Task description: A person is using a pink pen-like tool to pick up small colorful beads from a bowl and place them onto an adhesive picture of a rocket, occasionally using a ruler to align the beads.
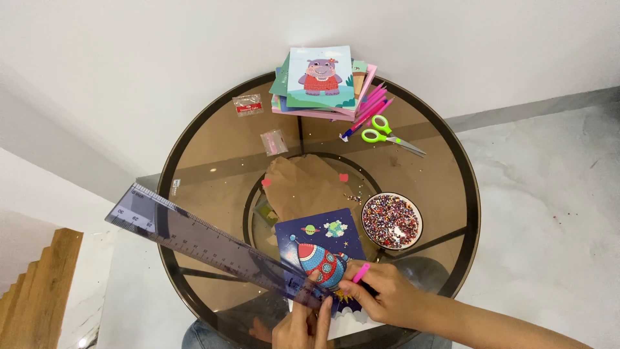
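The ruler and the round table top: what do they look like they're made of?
The ruler in the left hand looks like tinted clear plastic: the table shows through it. The table top looks like smoked glass in a dark rim, glossy, with the frame visible underneath.

A round glass counter (213, 145) carries a stack of picture cards (321, 81) with a cartoon hippo on top. Beside the stack lie pink pens (369, 106) and green-handled scissors (387, 134). Two small plastic packets (248, 104) sit left, crumpled brown paper (303, 187) centre, a bowl of mixed beads (391, 221) right.
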